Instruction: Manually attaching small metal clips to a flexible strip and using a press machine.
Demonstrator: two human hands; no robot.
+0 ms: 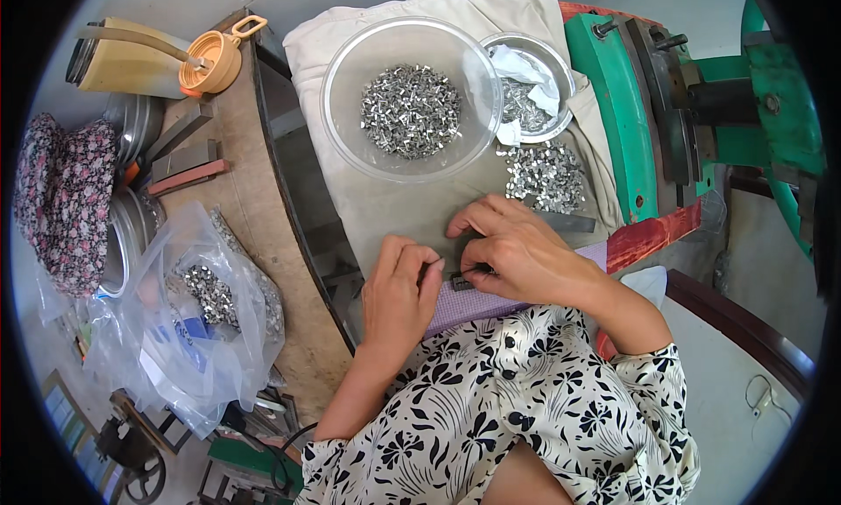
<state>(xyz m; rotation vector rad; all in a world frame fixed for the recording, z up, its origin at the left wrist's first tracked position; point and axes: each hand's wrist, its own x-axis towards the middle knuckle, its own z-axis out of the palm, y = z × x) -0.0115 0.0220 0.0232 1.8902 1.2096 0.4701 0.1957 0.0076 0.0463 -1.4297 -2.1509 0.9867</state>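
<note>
Close together at the near edge of the cloth-covered work surface (385,209) are both my hands. My left hand (399,286) is closed in a pinch, thumb against forefinger; anything between the tips is too small to make out. Facing it, my right hand (517,251) has its fingers curled inward, and what they hold is hidden. A small dark metal block (460,282) shows just below the right fingertips, by the purple mat (491,305). Beyond the right hand lies a loose pile of small shiny metal pieces (543,176). A flat grey metal bar (566,222) rests beside that wrist.
Farther back stand a clear plastic tub (337,124) of small metal pieces and a metal bowl (568,111) with pieces and white plastic. A green machine (604,111) borders the right. Leftward, a wooden table (254,190) bears a plastic bag (158,330) and an orange-lidded bottle (131,63).
</note>
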